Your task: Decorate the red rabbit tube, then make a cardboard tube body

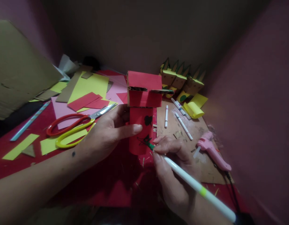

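Observation:
In the middle of the head view stands a red paper figure (pixel 141 114), a box-shaped head on a tube body. My left hand (pixel 111 129) is closed round the tube from the left, its thumb across the front. Dark shapes are drawn on the tube: a rounded spot, and below it a pointed outline partly filled in. Pinched in my right hand (pixel 171 168) is a white marker (pixel 188 179) with a green tip end and a yellow-green band. Its tip meets the tube at the lower drawing.
Scissors (pixel 88 120) with red and yellow handles lie left among coloured paper (pixel 90 89). Several yellow figures (pixel 179 79) stand at the back right. White markers (pixel 183 126) and a pink glue gun (pixel 213 151) rest on a cardboard sheet (pixel 163 125). A large cardboard piece (pixel 20 65) stands far left.

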Tool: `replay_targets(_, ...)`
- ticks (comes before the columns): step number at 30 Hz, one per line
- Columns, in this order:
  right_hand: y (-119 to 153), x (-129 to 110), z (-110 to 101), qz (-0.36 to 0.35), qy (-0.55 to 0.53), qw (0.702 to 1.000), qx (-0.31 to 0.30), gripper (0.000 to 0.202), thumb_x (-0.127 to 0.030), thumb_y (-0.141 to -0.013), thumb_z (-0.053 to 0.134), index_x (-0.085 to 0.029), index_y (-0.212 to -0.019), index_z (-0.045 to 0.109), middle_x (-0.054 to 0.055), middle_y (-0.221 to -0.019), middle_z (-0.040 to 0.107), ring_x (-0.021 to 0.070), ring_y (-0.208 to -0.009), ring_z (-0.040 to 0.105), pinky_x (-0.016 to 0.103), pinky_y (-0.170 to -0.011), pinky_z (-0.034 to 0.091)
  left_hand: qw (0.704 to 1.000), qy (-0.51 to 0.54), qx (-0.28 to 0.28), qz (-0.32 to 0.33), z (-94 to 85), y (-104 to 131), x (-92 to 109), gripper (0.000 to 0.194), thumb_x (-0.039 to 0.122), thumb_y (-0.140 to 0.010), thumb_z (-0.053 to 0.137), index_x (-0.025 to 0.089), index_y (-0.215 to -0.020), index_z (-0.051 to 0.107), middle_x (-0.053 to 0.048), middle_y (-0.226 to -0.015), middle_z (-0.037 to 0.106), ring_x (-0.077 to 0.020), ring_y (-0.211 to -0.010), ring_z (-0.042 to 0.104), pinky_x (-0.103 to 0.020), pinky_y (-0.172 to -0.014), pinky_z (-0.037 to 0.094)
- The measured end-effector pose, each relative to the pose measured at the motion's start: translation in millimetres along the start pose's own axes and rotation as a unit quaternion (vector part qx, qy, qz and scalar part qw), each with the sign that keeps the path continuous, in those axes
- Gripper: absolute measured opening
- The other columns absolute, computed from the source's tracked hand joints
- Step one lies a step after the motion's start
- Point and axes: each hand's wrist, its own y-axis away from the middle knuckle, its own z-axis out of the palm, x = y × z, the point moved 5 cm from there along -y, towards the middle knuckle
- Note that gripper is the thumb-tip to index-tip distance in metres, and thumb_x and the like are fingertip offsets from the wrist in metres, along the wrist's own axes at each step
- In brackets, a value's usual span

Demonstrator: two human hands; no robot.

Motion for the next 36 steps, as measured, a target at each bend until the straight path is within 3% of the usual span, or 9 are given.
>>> replay_targets(8,-0.5,4.6,-4.5,0.027,-0.032,0.998,0.044,0.015,-0.008,-0.078,0.057,-0.023,-0.077,0.059,-0.002,-0.073,0.059,0.0117,-0.071,0.059,0.024,-0.063,0.047,1.000,-0.003,0.000,0.005,-1.4,0.2,-1.6,0.040,0.021,-0.073,0.076,0.017,-0.110,0.060,-0.009,-0.114,0.065,-0.0271,-0.107,0.060,-0.032,-0.084,0.051)
replay_targets(14,2.5,4.4,-1.2,0.012,-0.014,1.000,-0.006,0.016,-0.008,-0.079,0.057,-0.024,-0.082,0.058,-0.001,-0.075,0.058,0.0136,-0.077,0.059,0.025,-0.064,0.045,1.000,-0.007,0.005,-0.006,-0.3,0.1,-0.9,0.041,0.019,-0.073,0.075,0.017,-0.111,0.059,-0.008,-0.113,0.064,-0.0267,-0.108,0.059,-0.033,-0.086,0.051)
replay_targets(20,0.1,4.5,-4.9,0.021,-0.018,0.999,0.037,0.015,-0.009,-0.079,0.057,-0.023,-0.078,0.057,-0.001,-0.072,0.059,0.0135,-0.074,0.060,0.027,-0.066,0.048,1.000,-0.008,0.001,0.000,0.3,0.2,0.2,0.041,0.020,-0.073,0.076,0.017,-0.111,0.060,-0.008,-0.114,0.064,-0.0277,-0.109,0.059,-0.033,-0.086,0.051)
replay_targets(27,4.9,5.6,-1.3,0.011,-0.005,1.000,-0.010,0.017,-0.007,-0.081,0.056,-0.024,-0.084,0.057,-0.001,-0.077,0.058,0.0136,-0.079,0.058,0.026,-0.064,0.043,1.000,-0.003,-0.007,0.001,-1.0,0.4,-1.6,0.040,0.020,-0.074,0.075,0.018,-0.111,0.060,-0.008,-0.115,0.065,-0.0279,-0.109,0.060,-0.033,-0.086,0.051)
replay_targets(36,0.0,1.8,-2.3,0.009,-0.022,0.999,0.028,0.016,-0.007,-0.079,0.057,-0.023,-0.079,0.057,-0.002,-0.071,0.057,0.0124,-0.071,0.059,0.024,-0.062,0.046,1.000,-0.001,0.005,-0.005,0.8,0.7,0.8,0.039,0.020,-0.072,0.076,0.017,-0.107,0.060,-0.008,-0.113,0.066,-0.0278,-0.108,0.060,-0.033,-0.085,0.051)
